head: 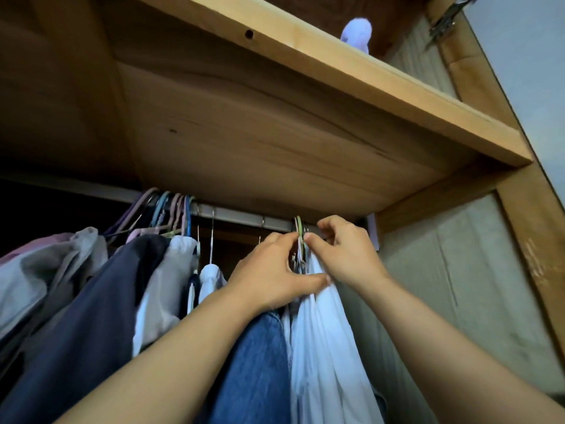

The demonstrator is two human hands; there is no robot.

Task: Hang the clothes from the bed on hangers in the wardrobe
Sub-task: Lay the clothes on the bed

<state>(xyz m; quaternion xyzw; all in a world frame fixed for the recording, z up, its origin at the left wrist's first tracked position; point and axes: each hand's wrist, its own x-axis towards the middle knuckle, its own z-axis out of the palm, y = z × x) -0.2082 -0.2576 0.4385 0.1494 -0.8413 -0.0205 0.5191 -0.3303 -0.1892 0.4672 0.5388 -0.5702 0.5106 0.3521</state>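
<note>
A pale green hanger hook (299, 230) sits over the metal wardrobe rail (238, 216) near its right end. My left hand (275, 272) pinches the hanger's neck from the left, its thumb against the white garment (328, 347) hanging below. My right hand (342, 249) pinches the same hook from the right. Blue jeans (260, 368) hang just left of the white garment, under my left wrist.
Several coloured hangers (171, 212) crowd the rail's left part with a navy garment (91, 316), grey and white clothes. Bare metal hooks hang mid-rail. A wooden shelf (336, 96) sits low overhead with a lilac soft object (357, 32). The wardrobe's lined side wall (443, 286) stands close on the right.
</note>
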